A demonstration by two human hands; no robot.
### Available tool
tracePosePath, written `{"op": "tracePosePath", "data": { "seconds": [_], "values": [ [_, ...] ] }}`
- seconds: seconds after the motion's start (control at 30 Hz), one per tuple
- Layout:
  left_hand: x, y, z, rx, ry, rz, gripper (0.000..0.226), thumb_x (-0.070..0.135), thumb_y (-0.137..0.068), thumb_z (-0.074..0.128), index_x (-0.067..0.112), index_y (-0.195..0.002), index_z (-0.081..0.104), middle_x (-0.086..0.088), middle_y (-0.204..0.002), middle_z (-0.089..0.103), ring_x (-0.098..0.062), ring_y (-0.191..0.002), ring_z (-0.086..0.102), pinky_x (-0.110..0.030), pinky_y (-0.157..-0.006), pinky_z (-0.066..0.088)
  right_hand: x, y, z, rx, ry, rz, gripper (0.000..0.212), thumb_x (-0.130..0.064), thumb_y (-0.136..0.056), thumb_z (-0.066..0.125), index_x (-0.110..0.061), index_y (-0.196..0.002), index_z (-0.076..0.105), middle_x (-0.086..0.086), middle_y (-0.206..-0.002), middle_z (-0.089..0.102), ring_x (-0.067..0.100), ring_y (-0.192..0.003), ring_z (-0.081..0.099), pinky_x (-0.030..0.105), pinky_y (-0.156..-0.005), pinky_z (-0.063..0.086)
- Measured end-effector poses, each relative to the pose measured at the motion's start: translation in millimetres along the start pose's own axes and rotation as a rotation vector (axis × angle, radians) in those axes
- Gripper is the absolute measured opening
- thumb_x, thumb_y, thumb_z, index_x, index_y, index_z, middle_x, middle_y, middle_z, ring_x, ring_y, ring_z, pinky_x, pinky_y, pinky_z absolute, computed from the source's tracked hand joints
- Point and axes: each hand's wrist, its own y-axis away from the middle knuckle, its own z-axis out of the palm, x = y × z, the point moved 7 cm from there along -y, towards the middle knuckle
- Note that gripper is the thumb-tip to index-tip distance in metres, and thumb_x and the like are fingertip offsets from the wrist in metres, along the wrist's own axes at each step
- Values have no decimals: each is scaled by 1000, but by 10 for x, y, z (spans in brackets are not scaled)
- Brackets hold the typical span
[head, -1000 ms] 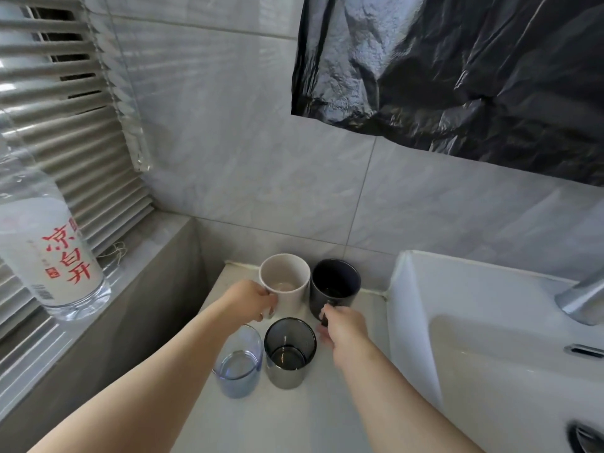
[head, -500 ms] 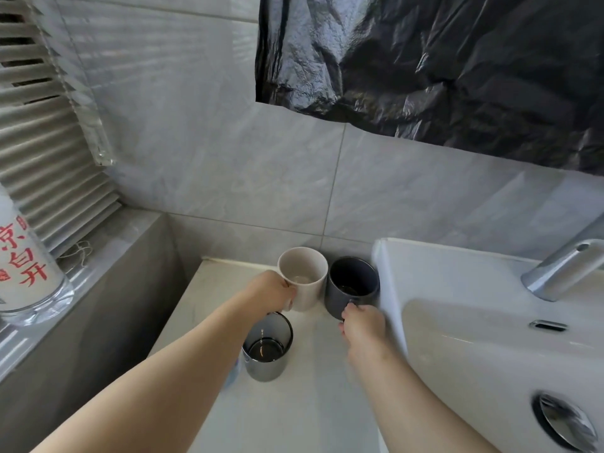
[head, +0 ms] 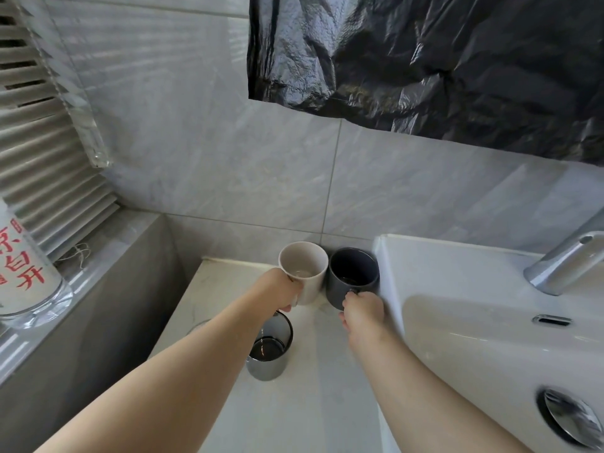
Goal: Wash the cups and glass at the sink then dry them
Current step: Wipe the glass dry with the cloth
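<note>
Two cups stand side by side at the back of the counter (head: 327, 403): the white cup (head: 304, 273) and, at its three o'clock and seemingly touching it, the dark cup (head: 354, 276), which sits hard against the sink's (head: 457, 289) outer wall. The left hand (head: 277, 289) has its fingers curled round the white cup's near side. The right hand (head: 362, 307) grips the dark cup's handle at six o'clock. Both cups look to be resting on the counter, so I'd call this the pick-up, with washing not yet begun. The smoky glass (head: 269, 348) waits untouched at six o'clock of the white cup. Next, I reckon, both cups want lifting over the rim towards three o'clock, under the tap (head: 568, 263), and keeping level.
</note>
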Motion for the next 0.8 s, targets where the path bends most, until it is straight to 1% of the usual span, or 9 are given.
{"op": "tracePosePath", "data": {
  "seconds": [0.07,0.13,0.23,0.3,0.37,0.43,0.5,0.7,0.8],
  "values": [
    [8,36,-16,24,-61,9,26,21,-92,44,7,-85,65,-10,-87,72,-25,-75,65,-24,-57,42,-58,91,-46,0,26,-3,26,-18,-96,47,2,-105,60,12,-93,54,31,-88,55,42,-87,48],
    [73,109,-65,64,-176,52,24,23,-90,48,10,-79,64,-4,-68,62,-22,-66,56,-24,-54,37,-117,190,-137,1,38,12,30,-19,-95,50,5,-109,60,12,-92,53,28,-85,51,44,-90,49],
    [134,305,-244,168,-269,75,28,22,-87,53,15,-60,52,1,-57,47,-16,-53,44,-24,-48,31,-280,484,-249,-28,47,-28,19,-14,-92,53,-3,-107,56,7,-80,49,24,-75,46,28,-65,45],
    [137,488,-386,223,-221,155,27,25,-92,51,16,-66,52,0,-64,53,-20,-61,49,-25,-54,35,-362,688,-228,-108,60,-88,19,-13,-90,54,-9,-108,56,2,-84,47,21,-76,43,24,-54,31],
    [59,703,-526,247,-13,237,19,25,-93,53,18,-76,58,-2,-74,60,-22,-73,56,-28,-67,42,-369,901,-134,-221,55,-102,9,-12,-88,54,-20,-91,53,-1,-80,45,15,-68,41,22,-53,29],
    [-82,941,-629,240,245,270,13,19,-93,56,19,-82,63,-2,-79,65,-19,-77,63,-28,-72,47,-320,1070,-77,-293,57,-110,11,-12,-89,54,-22,-95,54,-3,-79,47,11,-68,43,21,-57,33],
    [-246,1167,-693,246,370,269,12,14,-94,55,17,-88,64,-1,-80,65,-14,-73,64,-26,-67,47,-282,1221,-52,-328,87,-161,18,-12,-89,55,-17,-106,59,-2,-84,52,14,-77,47,20,-61,37],
    [-911,1609,-886,471,530,202,19,10,-89,61,22,-77,69,-1,-78,68,-19,-77,63,-33,-75,49,-41,1477,39,-360,235,-236,27,-11,-86,59,-12,-113,58,-1,-99,55,16,-91,51,24,-76,38],
    [-1205,1640,-920,554,594,105,17,9,-88,62,23,-80,69,-2,-88,69,-19,-84,60,-31,-77,46,98,1521,95,-379,293,-204,49,-12,-86,61,-11,-133,47,5,-124,53,20,-111,52,23,-82,36]
  ]
}}
